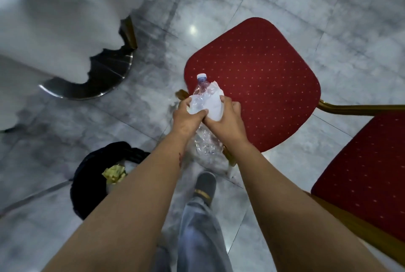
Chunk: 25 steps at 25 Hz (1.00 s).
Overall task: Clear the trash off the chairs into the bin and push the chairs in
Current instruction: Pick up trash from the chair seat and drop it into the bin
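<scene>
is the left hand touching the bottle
Touching. The head view shows the left hand with fingers curled round the crumpled bottle, no gap, while the right hand grips it and white paper.

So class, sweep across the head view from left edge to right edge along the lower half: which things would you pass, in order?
Black-lined bin with yellow paper inside → grey shoe on the marble floor → second red dotted chair cushion at the right edge.
</scene>
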Motion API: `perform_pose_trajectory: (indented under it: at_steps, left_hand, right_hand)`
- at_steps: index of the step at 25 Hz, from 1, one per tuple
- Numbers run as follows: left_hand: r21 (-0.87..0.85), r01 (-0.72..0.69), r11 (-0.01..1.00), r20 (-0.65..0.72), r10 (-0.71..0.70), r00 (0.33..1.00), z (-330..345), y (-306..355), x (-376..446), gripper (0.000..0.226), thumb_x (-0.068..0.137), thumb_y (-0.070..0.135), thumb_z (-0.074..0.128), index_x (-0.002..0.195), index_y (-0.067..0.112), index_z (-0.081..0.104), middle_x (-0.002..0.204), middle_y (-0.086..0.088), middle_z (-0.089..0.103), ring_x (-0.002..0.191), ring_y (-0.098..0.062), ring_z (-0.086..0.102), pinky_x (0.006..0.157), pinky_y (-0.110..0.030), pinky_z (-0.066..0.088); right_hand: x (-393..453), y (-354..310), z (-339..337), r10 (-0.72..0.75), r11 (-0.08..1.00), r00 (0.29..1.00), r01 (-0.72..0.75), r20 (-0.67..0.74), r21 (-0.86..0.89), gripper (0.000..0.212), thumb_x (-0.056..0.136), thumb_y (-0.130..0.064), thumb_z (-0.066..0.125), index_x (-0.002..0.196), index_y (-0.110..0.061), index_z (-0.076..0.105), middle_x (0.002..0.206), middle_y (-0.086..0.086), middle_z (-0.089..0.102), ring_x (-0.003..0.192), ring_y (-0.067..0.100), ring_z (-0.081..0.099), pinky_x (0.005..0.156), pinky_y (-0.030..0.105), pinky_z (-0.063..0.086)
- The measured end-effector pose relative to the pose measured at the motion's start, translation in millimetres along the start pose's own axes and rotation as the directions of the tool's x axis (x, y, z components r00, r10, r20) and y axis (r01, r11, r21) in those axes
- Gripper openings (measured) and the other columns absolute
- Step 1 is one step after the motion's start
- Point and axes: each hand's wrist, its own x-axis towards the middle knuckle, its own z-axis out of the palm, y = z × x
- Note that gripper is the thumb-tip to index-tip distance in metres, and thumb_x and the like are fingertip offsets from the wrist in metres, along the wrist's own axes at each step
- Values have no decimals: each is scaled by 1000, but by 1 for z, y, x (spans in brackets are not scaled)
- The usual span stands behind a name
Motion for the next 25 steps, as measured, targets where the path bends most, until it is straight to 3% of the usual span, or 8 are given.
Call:
perform_pose_trajectory:
  at_steps: [3,7,10,13,16,19,22,25]
  left_hand:
    - [18,26,1000,-54,-25,998,-66,-40,-24,69,76,29,75,138,27,44,135,-4,47,113,-27,58,97,-44,52]
    - [41,91,995,-81,-88,993,-168,-104,-60,76,71,32,77,138,27,43,133,-9,48,113,-29,57,98,-45,50]
    - [24,165,986,-126,-161,979,-235,-155,-85,85,58,40,75,137,30,43,132,-10,52,109,-29,60,96,-47,52]
    - [14,207,978,-149,-202,968,-274,-190,-97,73,73,29,78,138,29,43,135,-10,47,112,-29,57,96,-46,52]
    - [18,231,973,-170,-225,959,-291,-221,-100,68,81,23,74,141,26,42,138,-12,43,114,-29,54,98,-43,50]
    - [-21,231,973,-169,-231,958,-297,-246,-98,66,84,27,71,142,26,40,140,-10,41,115,-28,53,99,-44,49]
    - [-125,231,965,-123,-246,962,-298,-258,-91,66,88,33,64,147,29,34,144,-6,43,120,-25,53,101,-45,48]
    - [-140,216,966,-78,-228,971,-296,-262,-82,64,96,41,52,152,33,23,156,1,32,137,-24,40,112,-41,35]
  right_hand:
    - [-46,-25,56,-31,999,998,30,51,12,77,80,-50,68,144,-22,35,135,4,36,114,25,55,95,39,50]
    - [-115,-57,145,-40,999,984,41,175,-1,80,80,-51,68,146,-22,32,141,5,34,122,25,49,91,32,44]
    - [-165,-73,208,-43,999,958,45,282,-1,80,85,-47,66,150,-23,26,146,7,30,130,27,44,101,35,40]
    - [-191,-78,250,-29,999,937,32,347,-1,76,90,-37,63,153,-22,24,152,7,25,136,24,38,95,26,33]
    - [-203,-75,278,-4,999,928,18,372,-34,74,91,-34,62,153,-21,24,153,8,26,135,25,40,90,24,30]
    - [-210,-69,295,-10,998,927,35,374,-60,75,91,-33,63,154,-20,23,155,8,24,138,25,36,96,25,30]
    - [-205,-60,308,0,993,928,44,374,-109,81,92,-44,59,156,-27,13,164,6,5,147,26,24,111,34,29]
    - [-189,-49,315,78,971,934,8,347,-239,82,90,-63,48,155,-41,4,165,2,-8,146,30,29,112,49,33]
